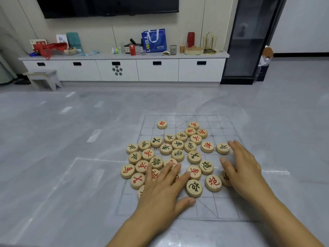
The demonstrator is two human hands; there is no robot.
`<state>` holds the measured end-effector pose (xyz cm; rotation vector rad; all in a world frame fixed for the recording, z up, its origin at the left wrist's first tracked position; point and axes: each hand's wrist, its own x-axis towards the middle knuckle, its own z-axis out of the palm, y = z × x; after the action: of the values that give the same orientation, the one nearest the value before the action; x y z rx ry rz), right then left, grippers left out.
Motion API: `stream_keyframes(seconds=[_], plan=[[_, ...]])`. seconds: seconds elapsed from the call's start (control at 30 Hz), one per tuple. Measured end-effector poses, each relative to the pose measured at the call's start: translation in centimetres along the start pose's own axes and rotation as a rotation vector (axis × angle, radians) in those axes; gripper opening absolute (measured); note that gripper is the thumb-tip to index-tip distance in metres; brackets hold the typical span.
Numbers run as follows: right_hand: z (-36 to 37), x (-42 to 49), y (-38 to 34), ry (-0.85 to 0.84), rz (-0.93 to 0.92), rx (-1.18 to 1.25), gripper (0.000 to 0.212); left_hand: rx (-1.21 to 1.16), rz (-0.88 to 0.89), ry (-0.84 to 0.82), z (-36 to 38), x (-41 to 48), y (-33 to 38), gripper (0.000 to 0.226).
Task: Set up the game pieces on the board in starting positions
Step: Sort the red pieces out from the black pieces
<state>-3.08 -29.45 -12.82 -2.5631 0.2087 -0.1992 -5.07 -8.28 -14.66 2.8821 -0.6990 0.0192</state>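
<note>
A grey marbled surface carries the board, a clear sheet with a printed grid. Far beyond the board, a long white cabinet stands under a dark television. On its top is a blue bag, contents hidden. Wooden pieces lie heaped across the board's middle. The left hand lies flat, fingers spread, over pieces on the board's near half, gripping none. The right hand, fingers straight, touches pieces at the board's right side. 1 lone piece sits near its far left corner.

Left hand and right hand, with forearms, are bare.
</note>
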Motion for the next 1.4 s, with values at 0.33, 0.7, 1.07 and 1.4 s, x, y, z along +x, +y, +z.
stream_keyframes(seconds=[0.33,0.7,1.07,1.4], plan=[[0.3,-1.1,0.0,-0.227,-0.052,0.257,0.055,-0.127,-0.051,0.021,-0.7,0.0,-2.5,0.079],[-0.4,-1.5,0.0,-0.162,-0.173,0.252,0.043,-0.19,0.002,-0.015,-1.2,0.4,-3.6,0.083],[-1.6,-2.4,0.8,-0.209,-0.376,0.039,0.04,-0.43,-0.138,0.253,-2.5,0.0,-5.4,0.065],[-0.2,-3.3,1.4,-0.117,-0.442,-0.083,0.022,-0.406,-0.389,0.371,-3.4,-2.3,-8.5,0.032]])
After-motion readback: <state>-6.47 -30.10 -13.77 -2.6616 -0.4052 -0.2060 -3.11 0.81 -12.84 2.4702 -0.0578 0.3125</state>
